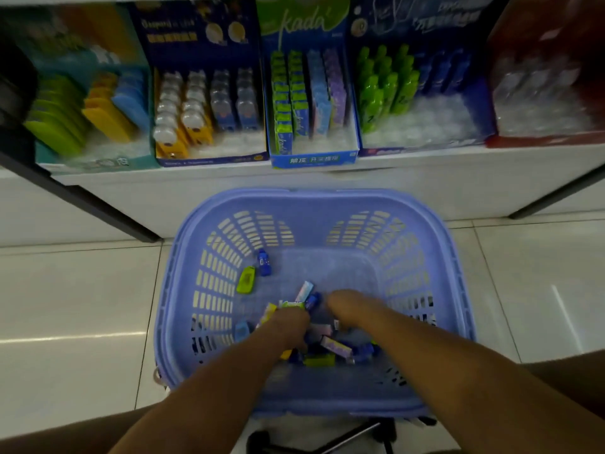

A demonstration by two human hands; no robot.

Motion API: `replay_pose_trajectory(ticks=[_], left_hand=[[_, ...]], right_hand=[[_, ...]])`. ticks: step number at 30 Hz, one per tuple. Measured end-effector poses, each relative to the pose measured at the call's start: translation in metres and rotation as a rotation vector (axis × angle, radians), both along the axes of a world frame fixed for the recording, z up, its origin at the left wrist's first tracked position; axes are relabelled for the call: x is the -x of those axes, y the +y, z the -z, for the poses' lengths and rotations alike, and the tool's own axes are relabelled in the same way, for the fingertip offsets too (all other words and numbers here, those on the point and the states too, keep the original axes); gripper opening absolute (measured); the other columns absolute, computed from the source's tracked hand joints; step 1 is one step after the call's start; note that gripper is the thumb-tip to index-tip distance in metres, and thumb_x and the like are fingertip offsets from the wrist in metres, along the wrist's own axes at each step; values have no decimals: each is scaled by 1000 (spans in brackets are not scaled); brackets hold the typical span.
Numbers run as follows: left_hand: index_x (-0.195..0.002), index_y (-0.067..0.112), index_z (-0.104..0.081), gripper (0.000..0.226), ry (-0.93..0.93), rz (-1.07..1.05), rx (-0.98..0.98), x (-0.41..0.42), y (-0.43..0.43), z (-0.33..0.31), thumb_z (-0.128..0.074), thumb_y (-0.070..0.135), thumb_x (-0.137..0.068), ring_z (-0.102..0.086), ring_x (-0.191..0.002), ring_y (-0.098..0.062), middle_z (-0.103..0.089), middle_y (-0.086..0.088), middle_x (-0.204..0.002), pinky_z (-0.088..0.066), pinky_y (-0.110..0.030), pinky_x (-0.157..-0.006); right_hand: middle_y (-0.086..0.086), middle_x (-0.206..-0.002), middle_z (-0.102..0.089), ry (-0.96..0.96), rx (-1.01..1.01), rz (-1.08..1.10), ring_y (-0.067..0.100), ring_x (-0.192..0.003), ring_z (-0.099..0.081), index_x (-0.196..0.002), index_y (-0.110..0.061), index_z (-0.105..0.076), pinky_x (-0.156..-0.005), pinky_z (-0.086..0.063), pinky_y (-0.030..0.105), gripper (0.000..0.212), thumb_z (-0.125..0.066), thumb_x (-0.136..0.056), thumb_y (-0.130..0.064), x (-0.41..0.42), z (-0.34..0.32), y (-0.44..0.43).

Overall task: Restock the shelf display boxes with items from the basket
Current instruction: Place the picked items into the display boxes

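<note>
A lilac plastic basket (pixel 314 195) stands on the floor below the shelf, and both of my hands reach into it. Small packs lie loose in its near half, among them a purple pack (pixel 337 347). My left hand (pixel 289 327) grips a few small packs; a green pack (pixel 291 304) and a yellow pack (pixel 270 312) stick out past its fingers. My right hand (pixel 348 310) is down among the items beside a dark blue item (pixel 312 301); blur hides its fingers. A blue item (pixel 264 262) and a lime green item (pixel 247 280) lie apart at the basket's left.
Display boxes line the shelf: a teal box (pixel 95 160), a dark blue box (pixel 212 158), a "kada" box (pixel 314 158) of green, blue and purple packs, a blue box (pixel 422 149) with green bottles, a red box (pixel 550 140). Tiled floor surrounds the basket.
</note>
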State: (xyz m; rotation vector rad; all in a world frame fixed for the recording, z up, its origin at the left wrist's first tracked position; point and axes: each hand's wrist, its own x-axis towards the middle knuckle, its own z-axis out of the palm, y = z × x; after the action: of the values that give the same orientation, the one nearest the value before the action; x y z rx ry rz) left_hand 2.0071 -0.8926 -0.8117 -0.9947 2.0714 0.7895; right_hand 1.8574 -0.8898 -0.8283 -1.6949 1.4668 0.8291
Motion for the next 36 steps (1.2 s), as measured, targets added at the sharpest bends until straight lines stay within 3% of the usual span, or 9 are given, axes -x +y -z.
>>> replay_pose_trajectory(ticks=[6, 10, 14, 18, 22, 25, 29, 33, 36], left_hand=[[-108, 0, -61, 41, 55, -114, -4, -1, -6, -3, -72, 24, -76, -59, -104, -35, -62, -22, -112, -48, -39, -81], [-78, -1, -62, 13, 187, -591, -251, -2, -22, -26, -72, 8, -77, -65, -75, -27, -61, -19, -75, -50, -36, -68], [-80, 9, -52, 17, 570, -1158, -654, -6, -39, -58, -55, -5, -90, -61, -60, -17, -59, -7, -69, -54, -28, -64], [-83, 9, -55, 14, 748, -1261, -697, -13, -55, -98, -49, 2, -94, -57, -68, -18, -58, -11, -77, -55, -26, -63], [-83, 13, -53, 17, 910, -1322, -672, -21, -64, -133, -42, 7, -95, -59, -50, -9, -67, -5, -66, -47, -18, -46], [-81, 13, -55, 17, 1095, -1389, -664, -28, -69, -158, -49, 19, -96, -57, -46, -9, -64, -1, -57, -45, -18, -43], [-89, 12, -67, 28, 1264, -1421, -571, -38, -75, -183, -59, 39, -89, -55, -53, -10, -65, -5, -67, -45, -18, -45], [-93, 9, -68, 34, 1418, -1412, -599, -56, -82, -196, -50, 38, -93, -49, -48, -4, -69, -6, -72, -39, -14, -43], [-95, 6, -67, 28, 1466, -1427, -584, -66, -87, -202, -51, 30, -94, -46, -47, -2, -71, -6, -74, -38, -12, -43]], right_hand=[[19, -112, -64, -50, -103, 158, 26, -89, -59, -106, -3, -65, -83, -48, 35, 36, -73, -79, -25, 14, -2, 1], [21, -76, -57, -306, -161, 527, 23, -63, -56, -74, -2, -53, -73, -51, 38, 32, -56, -94, -26, 31, -35, -14], [16, -92, -58, -707, -234, 1013, 18, -59, -55, -102, -5, -54, -55, -52, 26, 14, -45, -99, -16, 37, -89, -28], [8, -88, -65, -964, -85, 1090, 15, -56, -46, -115, -16, -57, -41, -34, 17, 21, -45, -99, -13, 31, -129, -38], [1, -78, -60, -989, 198, 1083, 10, -48, -39, -92, -26, -59, -37, -24, 15, 6, -53, -95, -25, 10, -160, -46], [1, -77, -58, -983, 398, 1001, 9, -45, -38, -84, -28, -55, -40, -31, 17, 12, -54, -94, -24, -8, -182, -55], [2, -106, -60, -916, 704, 676, 15, -81, -60, -103, -30, -51, -74, -49, 29, 21, -57, -92, -14, -38, -211, -65], [-4, -107, -61, -859, 958, 338, 7, -99, -57, -106, -21, -64, -86, -44, 16, 28, -62, -85, -2, -55, -241, -76], [1, -122, -54, -817, 948, 213, 12, -113, -52, -111, -14, -68, -99, -40, 22, 40, -49, -86, 11, -63, -255, -87]])
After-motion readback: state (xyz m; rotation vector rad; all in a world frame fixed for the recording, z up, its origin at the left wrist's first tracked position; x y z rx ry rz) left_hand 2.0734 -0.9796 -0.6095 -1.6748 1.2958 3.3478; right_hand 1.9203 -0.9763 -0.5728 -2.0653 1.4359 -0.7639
